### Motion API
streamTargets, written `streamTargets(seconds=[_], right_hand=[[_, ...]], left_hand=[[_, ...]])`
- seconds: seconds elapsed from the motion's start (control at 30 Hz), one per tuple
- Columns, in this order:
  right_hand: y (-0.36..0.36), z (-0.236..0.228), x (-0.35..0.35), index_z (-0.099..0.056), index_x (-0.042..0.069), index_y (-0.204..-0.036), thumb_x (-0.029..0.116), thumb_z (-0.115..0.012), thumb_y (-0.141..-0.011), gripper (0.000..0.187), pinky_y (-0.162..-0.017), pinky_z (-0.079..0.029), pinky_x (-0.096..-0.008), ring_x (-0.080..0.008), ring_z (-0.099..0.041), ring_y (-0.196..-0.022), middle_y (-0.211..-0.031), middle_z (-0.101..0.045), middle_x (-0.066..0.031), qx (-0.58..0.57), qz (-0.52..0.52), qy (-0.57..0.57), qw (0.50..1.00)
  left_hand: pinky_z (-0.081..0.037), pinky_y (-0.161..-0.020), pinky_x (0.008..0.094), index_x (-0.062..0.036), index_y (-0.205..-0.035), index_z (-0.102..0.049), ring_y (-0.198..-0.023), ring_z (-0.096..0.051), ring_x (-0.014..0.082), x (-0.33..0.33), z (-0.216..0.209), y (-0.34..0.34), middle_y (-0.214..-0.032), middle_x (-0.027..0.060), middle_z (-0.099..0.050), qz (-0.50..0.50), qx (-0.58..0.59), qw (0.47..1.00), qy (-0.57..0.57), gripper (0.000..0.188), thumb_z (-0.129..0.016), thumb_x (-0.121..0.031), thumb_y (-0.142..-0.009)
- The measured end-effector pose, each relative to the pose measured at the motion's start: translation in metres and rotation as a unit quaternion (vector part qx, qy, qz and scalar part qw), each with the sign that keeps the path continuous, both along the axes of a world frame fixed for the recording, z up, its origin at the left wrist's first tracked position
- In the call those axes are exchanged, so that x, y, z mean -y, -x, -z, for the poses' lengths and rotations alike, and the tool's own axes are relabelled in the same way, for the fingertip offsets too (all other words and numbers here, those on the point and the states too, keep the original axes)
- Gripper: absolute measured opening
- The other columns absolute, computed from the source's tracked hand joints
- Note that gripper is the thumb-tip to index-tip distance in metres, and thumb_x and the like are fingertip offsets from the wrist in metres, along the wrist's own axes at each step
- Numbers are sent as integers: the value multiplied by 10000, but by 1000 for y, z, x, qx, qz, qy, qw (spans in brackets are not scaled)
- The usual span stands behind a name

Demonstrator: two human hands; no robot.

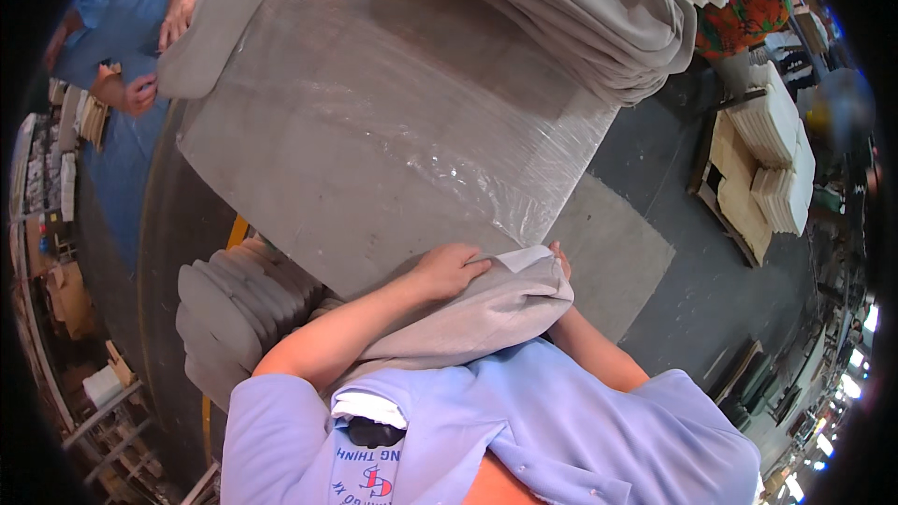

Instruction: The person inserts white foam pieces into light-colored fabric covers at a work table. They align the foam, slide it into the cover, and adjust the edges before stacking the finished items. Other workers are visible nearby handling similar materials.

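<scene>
I hold a folded grey fabric cover (486,313) against my chest at the near edge of a large table (374,131) wrapped in clear plastic film. My left hand (454,268) lies on top of the cover, fingers curled over its pale edge. My right hand (559,254) grips the cover's right side from behind; only its fingertips show, the rest is hidden by the fabric.
A tall stack of grey covers (599,19) lies on the table's far right. Grey padded pieces (234,309) are stacked at my left. A co-worker in blue (122,9) holds a grey pad (220,19) at the far left. Cream foam blocks (772,154) sit on a pallet at the right.
</scene>
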State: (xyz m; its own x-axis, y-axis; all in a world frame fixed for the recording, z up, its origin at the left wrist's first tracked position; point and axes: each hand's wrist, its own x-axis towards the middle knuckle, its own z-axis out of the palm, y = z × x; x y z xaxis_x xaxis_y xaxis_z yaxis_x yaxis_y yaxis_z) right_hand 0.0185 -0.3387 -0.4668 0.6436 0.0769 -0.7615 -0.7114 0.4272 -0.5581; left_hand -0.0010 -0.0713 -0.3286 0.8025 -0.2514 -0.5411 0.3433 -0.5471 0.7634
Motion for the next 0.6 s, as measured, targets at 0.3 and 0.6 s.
streamTargets(seconds=[0.3, 0.6], right_hand=[[-4, 0, 13, -542, 91, -1063, 516, -602, -1047, 429, -945, -541, -617, -395, -653, -1002, -1046, -656, -186, -68, 28, -181, 981], [-8, -58, -2, -622, 27, -1226, 616, -593, -1001, 631, -997, -528, -610, -433, -660, -1119, -1202, -687, -220, -78, -107, -132, 982]], left_hand=[[-504, -750, 551, -94, -995, -655, -889, -670, 455, -4, 11, 3, -866, 222, -696, -43, 116, 989, -81, 380, -578, -463, -1044], [-547, -779, 549, -82, -980, -685, -888, -702, 454, -52, 10, 92, -909, 202, -738, -114, 99, 967, -203, 465, -629, -544, -990]])
